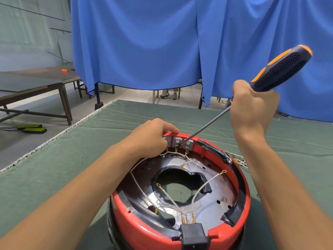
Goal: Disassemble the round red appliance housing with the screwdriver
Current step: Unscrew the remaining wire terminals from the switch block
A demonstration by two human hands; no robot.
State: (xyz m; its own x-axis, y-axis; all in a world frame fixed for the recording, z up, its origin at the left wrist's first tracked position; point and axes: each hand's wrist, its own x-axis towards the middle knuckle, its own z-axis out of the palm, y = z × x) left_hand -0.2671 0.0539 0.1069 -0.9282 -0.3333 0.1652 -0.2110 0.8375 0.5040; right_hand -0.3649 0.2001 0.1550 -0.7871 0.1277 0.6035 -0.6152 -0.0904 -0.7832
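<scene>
Green-clothed desk (126, 120): red housing (137, 230), open, holding white wires (201, 186); left hand (153, 137) gripping far rim; right hand (252, 107) clasping screwdriver (281, 69), tip down-left at terminal blocks (177, 141).

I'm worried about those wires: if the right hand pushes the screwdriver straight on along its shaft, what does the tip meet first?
Most likely the grey terminal block on the red housing far rim; the screwdriver tip in the right hand seems already there, above the white wires. Depth is uncertain.

Housing (137, 224) on table (108, 127), curtain (144, 42) behind
</scene>
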